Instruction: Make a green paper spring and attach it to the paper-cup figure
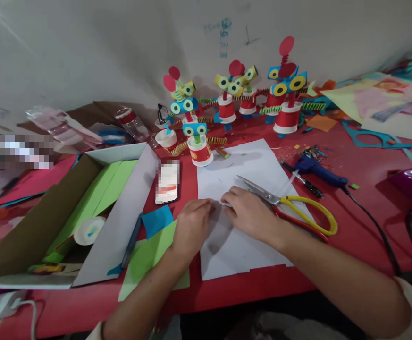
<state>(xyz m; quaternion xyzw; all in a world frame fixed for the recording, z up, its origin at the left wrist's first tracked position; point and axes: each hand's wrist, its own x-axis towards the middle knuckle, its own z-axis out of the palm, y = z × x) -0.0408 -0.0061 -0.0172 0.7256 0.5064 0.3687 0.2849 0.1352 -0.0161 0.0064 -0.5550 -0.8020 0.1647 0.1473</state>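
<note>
Over the white sheet, my left hand is closed, its fingertips pinched together at the left side of the paper. What sits in that pinch is too small to make out. My right hand is a short gap away, fingers curled and pressed together near a small whitish sliver. Large scissors with yellow and red handles lie slightly apart beside and behind the right hand, blades pointing left. Green paper and a blue paper piece lie beside my left wrist.
An open box with green sheets and a cup stands left. Behind are a phone and several paper-cup figures with round eyes and folded arms. A blue glue gun with a cord and a blue cutout lie right.
</note>
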